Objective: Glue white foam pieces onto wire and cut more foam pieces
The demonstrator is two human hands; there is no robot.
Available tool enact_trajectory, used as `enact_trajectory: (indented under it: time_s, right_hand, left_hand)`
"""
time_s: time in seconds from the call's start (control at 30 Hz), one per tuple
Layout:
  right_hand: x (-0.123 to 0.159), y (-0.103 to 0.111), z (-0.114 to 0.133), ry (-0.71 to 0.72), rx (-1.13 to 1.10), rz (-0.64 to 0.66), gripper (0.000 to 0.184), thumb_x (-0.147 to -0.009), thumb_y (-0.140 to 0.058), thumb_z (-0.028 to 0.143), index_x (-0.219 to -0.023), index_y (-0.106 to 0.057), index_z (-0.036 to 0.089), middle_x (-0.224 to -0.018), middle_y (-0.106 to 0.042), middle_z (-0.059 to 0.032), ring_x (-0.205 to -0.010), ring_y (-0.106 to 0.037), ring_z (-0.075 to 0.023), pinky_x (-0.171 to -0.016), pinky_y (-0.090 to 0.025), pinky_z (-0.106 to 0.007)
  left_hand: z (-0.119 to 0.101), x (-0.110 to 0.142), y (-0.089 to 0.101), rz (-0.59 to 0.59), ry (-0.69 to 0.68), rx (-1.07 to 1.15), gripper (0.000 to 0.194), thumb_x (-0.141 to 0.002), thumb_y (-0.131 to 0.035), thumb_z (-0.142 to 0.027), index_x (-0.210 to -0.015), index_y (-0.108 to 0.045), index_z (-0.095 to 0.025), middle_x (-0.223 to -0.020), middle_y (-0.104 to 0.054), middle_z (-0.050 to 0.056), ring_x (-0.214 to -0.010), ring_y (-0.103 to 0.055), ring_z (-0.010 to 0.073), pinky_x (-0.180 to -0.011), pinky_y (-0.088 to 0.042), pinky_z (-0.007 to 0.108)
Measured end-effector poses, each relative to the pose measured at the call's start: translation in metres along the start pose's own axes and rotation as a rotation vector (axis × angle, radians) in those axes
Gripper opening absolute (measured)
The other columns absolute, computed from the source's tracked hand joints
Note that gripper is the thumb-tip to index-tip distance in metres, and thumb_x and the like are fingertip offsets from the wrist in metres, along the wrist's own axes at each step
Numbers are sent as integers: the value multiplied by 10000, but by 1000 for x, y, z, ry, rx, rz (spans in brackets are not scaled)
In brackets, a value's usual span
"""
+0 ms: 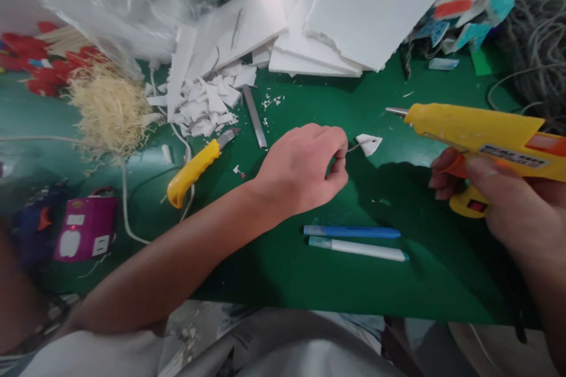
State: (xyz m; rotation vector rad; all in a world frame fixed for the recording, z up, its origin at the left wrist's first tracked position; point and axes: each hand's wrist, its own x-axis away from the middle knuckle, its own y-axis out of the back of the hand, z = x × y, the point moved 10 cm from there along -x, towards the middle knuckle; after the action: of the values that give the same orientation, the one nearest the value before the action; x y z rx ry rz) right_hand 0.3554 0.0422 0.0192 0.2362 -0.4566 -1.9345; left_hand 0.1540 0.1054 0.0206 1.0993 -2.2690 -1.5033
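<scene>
My right hand (517,206) grips a yellow hot glue gun (477,135), fingers around its handle and orange trigger, with the metal nozzle pointing left. In the middle, my left hand (305,168) is closed in a pinch on a thin grey string. That string runs right to a small white foam piece (369,144) with a dark spot on it, lying close to the green tabletop. The string's other end is hidden behind my fingers. Below my left hand lie a blue pen (351,231) and a white pen (367,249) side by side.
A yellow utility knife (194,172) and a grey blade (254,116) lie left of my hand near white foam scraps (206,103). Foam boards (362,6) are stacked behind. Straw-like shreds (108,106), a purple box (86,228) and a cable (126,200) occupy the left; grey yarn (535,47) sits at right.
</scene>
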Motion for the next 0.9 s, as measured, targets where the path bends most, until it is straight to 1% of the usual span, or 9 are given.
enact_trajectory:
  time_s: [0.07,0.17,0.37,0.47,0.53,0.63,0.77,0.9]
  right_hand:
    - [-1,-2,1,3,-2,12,609,-589,-836,811,-778,-697,250,-713,-693,-55,-535,-644,-196,-427,-567,-353]
    - [-2,-3,3,13,-1,16,619,-581,-837,816,-763,-692,242,-693,-688,-55,-514,-637,-189,-416,-566,-346]
    - [-1,-2,0,9,1,7,625,-580,-831,825,-768,-695,245,-706,-691,-61,-523,-643,-196,-419,-568,-353]
    - [-1,-2,1,-1,4,9,626,-574,-835,823,-776,-697,247,-707,-689,-58,-530,-642,-194,-422,-568,-351]
    - [-1,-3,2,-4,4,16,623,-578,-837,818,-779,-698,245,-710,-687,-58,-530,-637,-191,-424,-568,-351]
    - [-2,-4,3,-4,2,24,621,-580,-844,807,-782,-697,238,-714,-684,-57,-535,-633,-188,-430,-570,-354]
    - [-1,-3,5,3,8,24,626,-582,-829,827,-766,-688,246,-692,-669,-50,-530,-630,-188,-425,-571,-357]
    - [-2,-2,4,11,0,27,638,-576,-822,839,-752,-680,243,-687,-673,-56,-525,-637,-193,-419,-567,-351]
  left_hand:
    - [3,-1,-1,2,25,43,69,-863,-562,-133,-872,-568,-201,-1002,-788,42,-941,-734,197,-818,-555,328]
    - [6,-1,3,-29,50,120,67,-864,-564,-141,-888,-556,-203,-971,-790,22,-901,-743,172,-780,-548,288]
    - [8,-1,6,-41,72,231,84,-857,-580,-132,-861,-543,-207,-931,-785,-5,-721,-688,101,-658,-502,216]
    - [6,-1,6,-43,57,304,87,-847,-578,-125,-845,-546,-205,-925,-781,-2,-748,-696,103,-679,-525,215]
    - [7,-2,8,-74,56,356,91,-843,-577,-120,-829,-547,-204,-918,-776,-2,-786,-710,110,-714,-550,225]
    - [11,-2,10,-98,95,428,90,-853,-583,-125,-821,-556,-205,-915,-770,-1,-833,-728,125,-727,-574,238]
    - [18,-3,5,-63,184,489,100,-849,-607,-121,-815,-569,-207,-862,-756,-1,-756,-704,120,-629,-540,225]
    - [21,-3,9,-106,199,423,98,-845,-605,-129,-806,-569,-211,-795,-717,-21,-654,-626,98,-600,-501,230]
